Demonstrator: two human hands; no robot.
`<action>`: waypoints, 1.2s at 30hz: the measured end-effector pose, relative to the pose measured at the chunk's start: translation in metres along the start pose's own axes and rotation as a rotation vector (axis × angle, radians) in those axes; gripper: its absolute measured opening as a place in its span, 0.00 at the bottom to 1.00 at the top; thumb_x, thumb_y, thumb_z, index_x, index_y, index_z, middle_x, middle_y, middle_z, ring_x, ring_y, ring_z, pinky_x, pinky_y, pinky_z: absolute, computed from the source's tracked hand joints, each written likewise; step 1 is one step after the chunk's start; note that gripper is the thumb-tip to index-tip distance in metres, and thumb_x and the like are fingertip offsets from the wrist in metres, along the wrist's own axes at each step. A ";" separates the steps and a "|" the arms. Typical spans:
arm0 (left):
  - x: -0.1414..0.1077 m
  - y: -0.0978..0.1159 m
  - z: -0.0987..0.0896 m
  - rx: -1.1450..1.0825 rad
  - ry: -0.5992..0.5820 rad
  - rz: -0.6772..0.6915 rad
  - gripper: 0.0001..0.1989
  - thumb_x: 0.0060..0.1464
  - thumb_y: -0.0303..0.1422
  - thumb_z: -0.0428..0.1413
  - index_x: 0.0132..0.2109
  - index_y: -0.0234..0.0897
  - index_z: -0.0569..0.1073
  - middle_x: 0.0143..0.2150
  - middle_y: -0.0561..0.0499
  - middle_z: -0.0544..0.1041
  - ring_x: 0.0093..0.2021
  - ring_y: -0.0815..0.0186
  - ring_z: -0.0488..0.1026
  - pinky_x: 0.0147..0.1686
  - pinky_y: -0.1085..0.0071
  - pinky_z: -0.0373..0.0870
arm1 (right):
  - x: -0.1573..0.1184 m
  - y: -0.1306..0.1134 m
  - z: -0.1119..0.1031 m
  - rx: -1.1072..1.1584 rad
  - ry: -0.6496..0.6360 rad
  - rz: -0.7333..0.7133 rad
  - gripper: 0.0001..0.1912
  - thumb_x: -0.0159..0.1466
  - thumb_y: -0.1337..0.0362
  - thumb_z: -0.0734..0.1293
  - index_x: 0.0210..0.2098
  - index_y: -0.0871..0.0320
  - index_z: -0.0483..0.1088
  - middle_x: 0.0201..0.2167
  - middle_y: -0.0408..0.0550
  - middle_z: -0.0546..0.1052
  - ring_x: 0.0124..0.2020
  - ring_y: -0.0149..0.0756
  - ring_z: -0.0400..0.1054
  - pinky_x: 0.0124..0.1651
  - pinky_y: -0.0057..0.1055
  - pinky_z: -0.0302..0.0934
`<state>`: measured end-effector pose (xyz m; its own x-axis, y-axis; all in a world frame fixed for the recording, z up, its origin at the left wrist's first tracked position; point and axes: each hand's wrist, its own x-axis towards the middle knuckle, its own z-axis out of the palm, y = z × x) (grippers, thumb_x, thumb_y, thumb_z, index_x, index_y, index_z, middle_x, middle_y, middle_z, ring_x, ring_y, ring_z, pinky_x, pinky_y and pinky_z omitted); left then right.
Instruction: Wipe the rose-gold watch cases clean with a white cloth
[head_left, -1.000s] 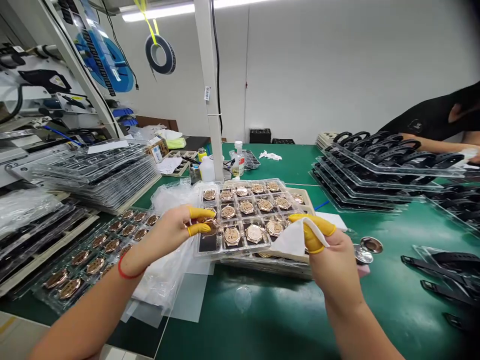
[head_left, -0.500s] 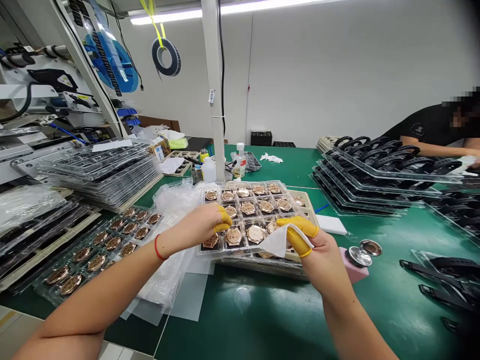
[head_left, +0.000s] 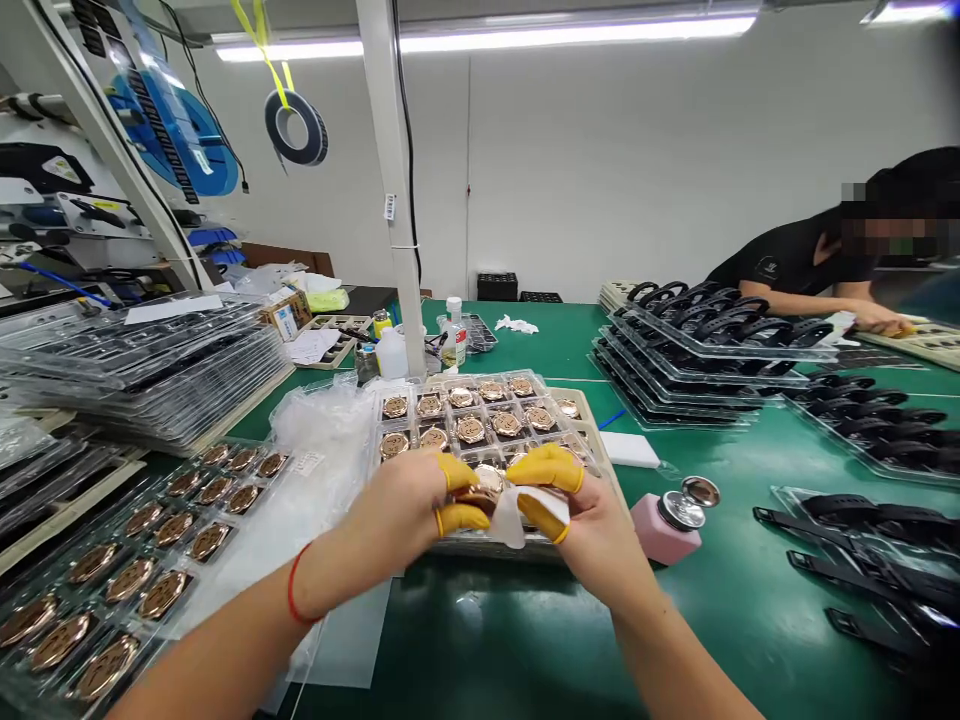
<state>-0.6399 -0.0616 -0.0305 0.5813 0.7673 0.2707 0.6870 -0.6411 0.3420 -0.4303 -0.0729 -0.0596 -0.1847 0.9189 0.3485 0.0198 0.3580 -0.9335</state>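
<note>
My left hand [head_left: 420, 500], with yellow finger cots on its fingers and thumb, pinches a rose-gold watch case [head_left: 489, 481] by its edge, just above the near part of a clear plastic tray [head_left: 373, 470]. Rows of similar round cases sit in the tray's pockets. Closed on a folded white cloth [head_left: 509, 520], my right hand [head_left: 581, 510] also wears yellow cots. The cloth hangs against the near side of the held case, its fingertips meeting the case's right side. Part of that case is hidden by fingers and cloth.
A pink pump bottle [head_left: 667, 527] stands right of the tray. Another case-filled tray [head_left: 142, 580] lies left beside plastic film [head_left: 300, 500]. Stacked trays of black watch straps [head_left: 697, 345] stand right, near a co-worker [head_left: 810, 250]. A clear bottle [head_left: 454, 335] stands behind.
My left hand has moved right and lifted a watch case between its fingers. My right hand has brought the cloth inward against it. The camera view has swung slightly right.
</note>
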 end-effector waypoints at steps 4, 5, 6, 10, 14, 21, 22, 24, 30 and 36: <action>-0.003 0.017 0.021 0.038 0.199 0.104 0.10 0.64 0.35 0.51 0.40 0.37 0.76 0.31 0.49 0.76 0.31 0.64 0.69 0.30 0.71 0.64 | -0.001 -0.002 0.002 0.156 -0.106 0.037 0.09 0.56 0.57 0.74 0.36 0.51 0.79 0.34 0.46 0.79 0.37 0.37 0.74 0.44 0.34 0.71; -0.001 0.019 0.026 0.080 0.290 0.123 0.11 0.65 0.33 0.49 0.40 0.37 0.76 0.32 0.48 0.75 0.32 0.63 0.69 0.30 0.71 0.64 | -0.001 -0.002 0.003 0.164 -0.113 0.040 0.08 0.55 0.57 0.74 0.34 0.52 0.79 0.33 0.46 0.79 0.36 0.36 0.73 0.42 0.33 0.70; 0.000 0.020 0.031 0.126 0.373 0.142 0.13 0.65 0.31 0.47 0.39 0.36 0.76 0.32 0.47 0.75 0.32 0.63 0.69 0.30 0.71 0.64 | -0.002 -0.002 0.004 0.153 -0.093 0.041 0.08 0.54 0.58 0.75 0.33 0.53 0.78 0.33 0.46 0.78 0.35 0.36 0.73 0.42 0.32 0.70; 0.007 0.020 0.044 0.219 0.560 0.211 0.21 0.64 0.28 0.47 0.22 0.35 0.71 0.23 0.48 0.68 0.27 0.65 0.63 0.24 0.71 0.57 | -0.003 -0.001 0.011 0.009 0.096 0.023 0.11 0.50 0.60 0.78 0.29 0.55 0.75 0.32 0.45 0.76 0.35 0.36 0.69 0.40 0.31 0.67; 0.007 0.015 0.044 0.091 0.547 0.277 0.18 0.64 0.31 0.49 0.27 0.34 0.74 0.25 0.48 0.70 0.27 0.66 0.64 0.24 0.72 0.58 | -0.003 -0.002 0.007 0.120 -0.029 0.107 0.10 0.52 0.59 0.76 0.30 0.54 0.75 0.30 0.45 0.77 0.33 0.35 0.70 0.37 0.29 0.68; 0.005 0.011 0.041 -0.663 0.451 0.196 0.07 0.60 0.35 0.58 0.43 0.42 0.79 0.34 0.49 0.78 0.33 0.67 0.73 0.33 0.75 0.69 | 0.000 0.001 -0.006 0.334 -0.189 0.076 0.13 0.54 0.50 0.74 0.32 0.52 0.78 0.33 0.48 0.79 0.37 0.40 0.73 0.45 0.37 0.69; 0.004 0.012 0.041 -0.747 0.443 0.172 0.07 0.59 0.36 0.58 0.42 0.43 0.79 0.35 0.49 0.79 0.33 0.66 0.74 0.34 0.74 0.70 | -0.001 0.003 -0.005 0.350 -0.192 0.067 0.14 0.54 0.49 0.73 0.32 0.52 0.78 0.33 0.49 0.79 0.37 0.40 0.73 0.46 0.38 0.69; 0.003 0.014 0.043 -0.869 0.431 0.128 0.07 0.58 0.37 0.59 0.41 0.43 0.80 0.36 0.50 0.80 0.34 0.65 0.75 0.36 0.73 0.71 | -0.002 0.007 0.000 0.369 -0.178 0.049 0.12 0.55 0.50 0.73 0.34 0.50 0.79 0.33 0.49 0.79 0.37 0.40 0.74 0.47 0.39 0.70; 0.002 0.013 0.044 -0.710 0.392 0.070 0.08 0.59 0.34 0.58 0.45 0.42 0.77 0.40 0.49 0.80 0.39 0.64 0.76 0.40 0.72 0.71 | -0.002 0.012 0.008 0.297 -0.022 -0.130 0.07 0.58 0.56 0.72 0.37 0.46 0.80 0.33 0.47 0.79 0.36 0.37 0.74 0.43 0.34 0.71; 0.007 0.004 0.037 -0.233 0.347 0.291 0.11 0.63 0.28 0.49 0.45 0.37 0.76 0.39 0.45 0.80 0.37 0.62 0.75 0.37 0.68 0.70 | -0.003 0.003 0.002 0.159 -0.069 -0.064 0.07 0.55 0.56 0.75 0.33 0.49 0.79 0.30 0.45 0.78 0.33 0.35 0.72 0.37 0.30 0.69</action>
<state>-0.6172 -0.0595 -0.0609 0.5280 0.5415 0.6542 0.3792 -0.8396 0.3889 -0.4313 -0.0749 -0.0635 -0.2481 0.8794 0.4063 -0.1485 0.3799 -0.9130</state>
